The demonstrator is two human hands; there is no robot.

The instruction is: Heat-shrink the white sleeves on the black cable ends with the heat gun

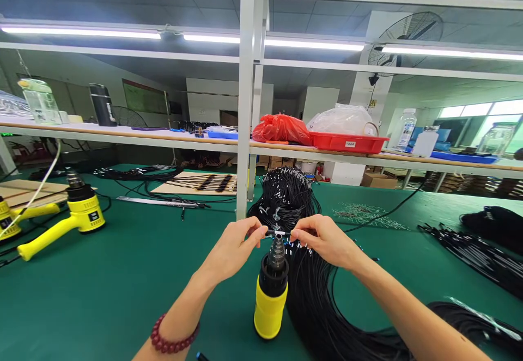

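Between my two hands a thin black cable (271, 232) with a white section in its middle is stretched level, just over the nozzle of an upright yellow and black heat gun (271, 301). My left hand (241, 244) pinches the cable's left part between thumb and fingers. On the other side, my right hand (321, 238) pinches its right part. A large bundle of black cables (286, 195) with white tips lies behind my hands and curves down to the right of the heat gun.
A second yellow heat gun (85, 208) stands at the left. A white shelf post (244, 105) rises behind my hands. More black cables (474, 257) lie at the right on the green table (155, 279). The shelf holds a red tray (347, 142) and bottles.
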